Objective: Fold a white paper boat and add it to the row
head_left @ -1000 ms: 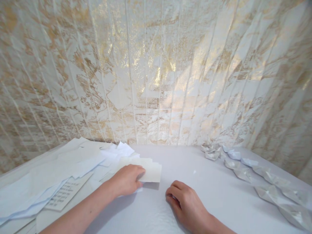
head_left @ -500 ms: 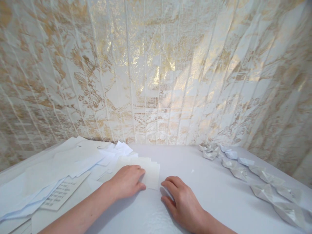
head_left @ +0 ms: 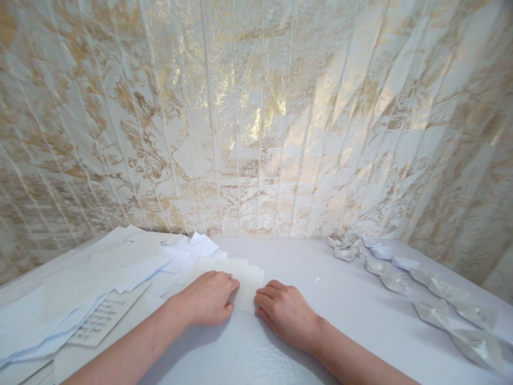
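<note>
Cream paper sheets [head_left: 247, 286] lie in a small, slightly staggered stack at the middle of the table. On their left part rests my left hand [head_left: 212, 298], fingers curled and thumb drawn in, closed on the paper. My right hand [head_left: 282, 310] is closed at the right edge of the top sheet, thumb and fingertips pinched together there. The fingers partly hide the sheet's near edge and corners.
Loose white paper sheets [head_left: 92, 272] spread over the left side, with a printed piece [head_left: 100, 321] among them. Several folded paper boats [head_left: 430, 313] stand in rows at the right. A tiny paper scrap [head_left: 317, 280] lies mid-table. A patterned curtain [head_left: 256, 117] hangs behind.
My right hand has moved up and left to the paper's right edge, its fingers closing. My left hand has stayed on the stack, its thumb drawn closer to the fingers.
</note>
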Available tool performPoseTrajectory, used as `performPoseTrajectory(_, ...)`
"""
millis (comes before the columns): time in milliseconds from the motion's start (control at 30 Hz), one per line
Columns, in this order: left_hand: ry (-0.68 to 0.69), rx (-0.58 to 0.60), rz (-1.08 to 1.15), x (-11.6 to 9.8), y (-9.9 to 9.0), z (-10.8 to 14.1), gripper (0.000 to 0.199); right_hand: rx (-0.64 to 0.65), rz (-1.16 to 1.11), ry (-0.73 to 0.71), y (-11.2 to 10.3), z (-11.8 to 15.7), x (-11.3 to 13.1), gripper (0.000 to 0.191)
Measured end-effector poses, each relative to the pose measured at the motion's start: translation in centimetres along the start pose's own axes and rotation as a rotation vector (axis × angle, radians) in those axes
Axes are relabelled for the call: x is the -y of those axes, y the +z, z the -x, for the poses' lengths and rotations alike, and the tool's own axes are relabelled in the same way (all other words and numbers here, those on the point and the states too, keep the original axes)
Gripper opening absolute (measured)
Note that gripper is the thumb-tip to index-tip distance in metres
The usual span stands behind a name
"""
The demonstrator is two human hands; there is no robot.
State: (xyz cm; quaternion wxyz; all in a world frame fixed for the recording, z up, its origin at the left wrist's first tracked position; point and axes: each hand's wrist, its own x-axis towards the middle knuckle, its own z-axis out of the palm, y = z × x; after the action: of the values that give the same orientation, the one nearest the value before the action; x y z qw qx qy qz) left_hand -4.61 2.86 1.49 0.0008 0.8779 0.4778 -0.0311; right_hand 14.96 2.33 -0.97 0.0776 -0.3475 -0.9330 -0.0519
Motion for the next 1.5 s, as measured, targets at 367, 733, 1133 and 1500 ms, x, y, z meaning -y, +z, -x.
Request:
performPoseTrajectory(367, 0.07, 0.016, -0.086, 0.1, 0.0, 0.3, 0.021, 0.057, 0.096, -0.087, 0.0, -1.2, 0.0, 0.015)
performPoseTrajectory(733, 0.039, -0.042, -0.121, 0.4, 0.5, -0.3, 0.022, 0.03, 0.008, -0.003, -1.0, -0.5, 0.2, 0.013)
performPoseTrajectory(1133, 0.014, -0.097, -0.124, 0.0, 1.1, -0.7, 0.021, -0.038, -0.134, -0.018, 0.0, -1.1, 0.0, 0.016)
performPoseTrajectory(1500, -0.044, -0.168, 0.011, 1.7, 0.2, -0.3, 0.019, -0.497, -0.473, 0.142, 3.3, -0.9, -1.7, 0.035)
